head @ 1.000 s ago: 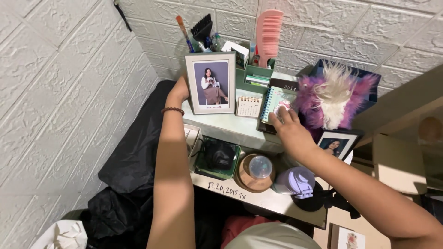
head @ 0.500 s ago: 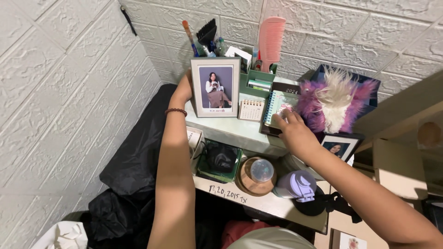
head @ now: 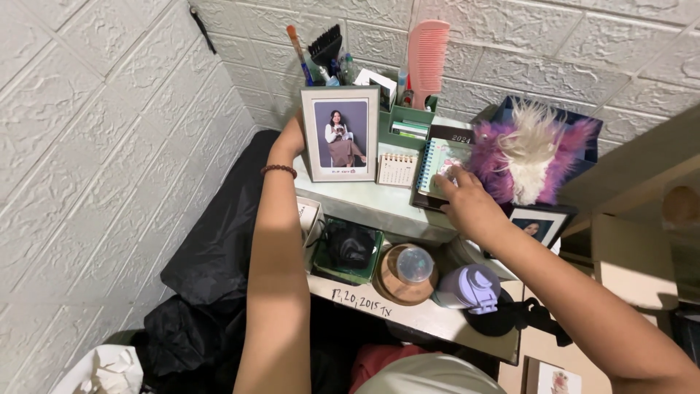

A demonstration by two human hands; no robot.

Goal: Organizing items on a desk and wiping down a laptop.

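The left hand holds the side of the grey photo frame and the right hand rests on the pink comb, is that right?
Not quite. The left hand does hold the photo frame, but the head view shows the right hand on the spiral notebook; the pink comb stands untouched.

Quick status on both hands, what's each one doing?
Left hand: gripping the edge of the photo frame.
Right hand: open, fingers resting on the spiral notebook.

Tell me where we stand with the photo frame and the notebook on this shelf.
Done: the photo frame stands upright on the top shelf, beside a small desk calendar. In hand: the left hand grips the frame's left edge, and the right hand rests its fingers on the spiral notebook. Left: neither is released yet.
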